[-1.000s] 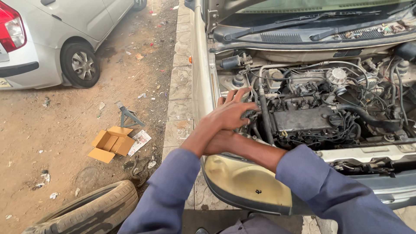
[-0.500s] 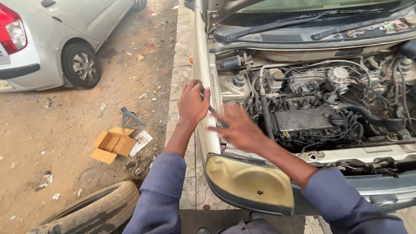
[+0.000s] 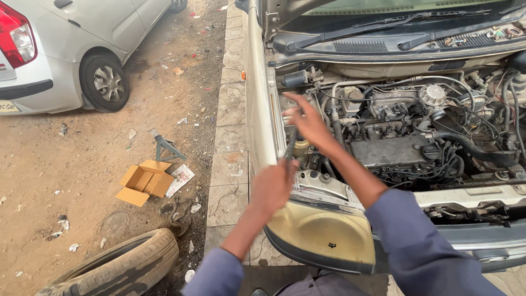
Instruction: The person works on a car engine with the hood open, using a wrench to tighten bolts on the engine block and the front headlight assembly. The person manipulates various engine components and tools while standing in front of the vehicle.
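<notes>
Dark thin tool point(image 3: 291, 143) held between both hands over the near-left corner of the open engine bay point(image 3: 416, 137). Left hand point(image 3: 271, 189) fisted round its lower end; right hand point(image 3: 308, 121) half open, fingers on its top. Cardboard box point(image 3: 143, 181) and tyre point(image 3: 118, 268) on dirt, left.

Both hands point(image 3: 272, 188) point(image 3: 308, 121) raised, fingers curled
</notes>
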{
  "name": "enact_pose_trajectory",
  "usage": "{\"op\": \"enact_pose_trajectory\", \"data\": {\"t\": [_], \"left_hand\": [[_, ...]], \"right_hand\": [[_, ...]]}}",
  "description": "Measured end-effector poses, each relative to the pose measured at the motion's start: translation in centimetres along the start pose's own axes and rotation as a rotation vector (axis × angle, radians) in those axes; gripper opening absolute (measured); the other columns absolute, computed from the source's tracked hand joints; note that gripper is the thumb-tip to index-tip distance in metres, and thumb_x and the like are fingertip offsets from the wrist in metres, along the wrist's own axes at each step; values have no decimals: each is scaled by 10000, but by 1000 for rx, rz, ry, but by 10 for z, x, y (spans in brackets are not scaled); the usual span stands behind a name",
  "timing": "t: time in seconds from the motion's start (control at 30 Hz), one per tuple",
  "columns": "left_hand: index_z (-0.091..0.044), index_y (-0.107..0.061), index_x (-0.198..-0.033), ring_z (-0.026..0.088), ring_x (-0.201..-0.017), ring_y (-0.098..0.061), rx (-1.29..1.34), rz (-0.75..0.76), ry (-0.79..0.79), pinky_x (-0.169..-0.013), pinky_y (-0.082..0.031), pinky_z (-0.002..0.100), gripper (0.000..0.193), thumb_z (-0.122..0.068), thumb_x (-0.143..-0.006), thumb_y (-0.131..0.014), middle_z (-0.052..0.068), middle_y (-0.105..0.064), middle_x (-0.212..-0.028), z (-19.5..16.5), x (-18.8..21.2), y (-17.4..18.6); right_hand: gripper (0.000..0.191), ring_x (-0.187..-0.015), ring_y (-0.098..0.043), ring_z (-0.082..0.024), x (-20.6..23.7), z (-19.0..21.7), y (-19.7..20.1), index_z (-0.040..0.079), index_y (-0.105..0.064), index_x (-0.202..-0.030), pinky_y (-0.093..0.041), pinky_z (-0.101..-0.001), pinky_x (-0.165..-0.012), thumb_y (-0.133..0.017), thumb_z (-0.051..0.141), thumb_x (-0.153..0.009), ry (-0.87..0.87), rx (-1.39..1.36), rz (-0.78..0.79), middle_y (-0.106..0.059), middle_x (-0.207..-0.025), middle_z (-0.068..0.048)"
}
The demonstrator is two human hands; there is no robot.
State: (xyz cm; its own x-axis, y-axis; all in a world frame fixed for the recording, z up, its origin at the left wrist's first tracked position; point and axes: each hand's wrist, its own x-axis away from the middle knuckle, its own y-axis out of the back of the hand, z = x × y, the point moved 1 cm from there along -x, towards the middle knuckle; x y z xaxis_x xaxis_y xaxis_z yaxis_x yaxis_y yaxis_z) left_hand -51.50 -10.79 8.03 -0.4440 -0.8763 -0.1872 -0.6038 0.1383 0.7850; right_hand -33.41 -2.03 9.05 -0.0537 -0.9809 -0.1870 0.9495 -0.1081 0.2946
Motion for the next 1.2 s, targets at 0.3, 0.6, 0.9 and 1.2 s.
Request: {"op": "enact_pose_trajectory", "data": {"t": [0.3, 0.6, 0.9, 1.2], "left_hand": [[-23, -656, -1119, 286, -943, -731, 374, 701, -423, -809, -582, 426, 463, -425, -896, -707, 144, -716, -1019, -8, 7, 43], [-89, -733, -1137, 256, -1254, -616, 434, -149, -750, -1101, -507, 445, 279, -296, -950, -742, 100, -678, -1238, -16, -52, 75], [-109, -774, -1104, 169, -925, -715, 125, 1072, -581, -844, -544, 328, 299, -310, -916, -656, 52, -798, -1035, -26, -118, -41], [-26, -738, -1050, 155, -864, -704, 296, 963, -375, -785, -593, 319, 279, -287, -1026, -641, 91, -764, -951, 34, -117, -29]], "right_hand": [[1113, -906, -724, -326, 13, 75, -46, 206, 97, -1593, -548, -486, -829, -721, 122, -843, 352, 643, 529, -644, -1373, -76], [718, -893, -746, -278, 50, 48, -53, 215, -302, -1544, -583, -435, -758, -611, 163, -899, 148, 639, 713, -689, -1238, -80], [543, -842, -721, -262, 86, 33, -70, 288, -481, -1454, -559, -433, -752, -525, 175, -925, 350, 810, 925, -713, -1082, -91], [370, -775, -701, -256, 111, 59, -74, 463, -556, -1419, -547, -422, -785, -494, 366, -1068, 311, 820, 993, -725, -970, -103]]}}
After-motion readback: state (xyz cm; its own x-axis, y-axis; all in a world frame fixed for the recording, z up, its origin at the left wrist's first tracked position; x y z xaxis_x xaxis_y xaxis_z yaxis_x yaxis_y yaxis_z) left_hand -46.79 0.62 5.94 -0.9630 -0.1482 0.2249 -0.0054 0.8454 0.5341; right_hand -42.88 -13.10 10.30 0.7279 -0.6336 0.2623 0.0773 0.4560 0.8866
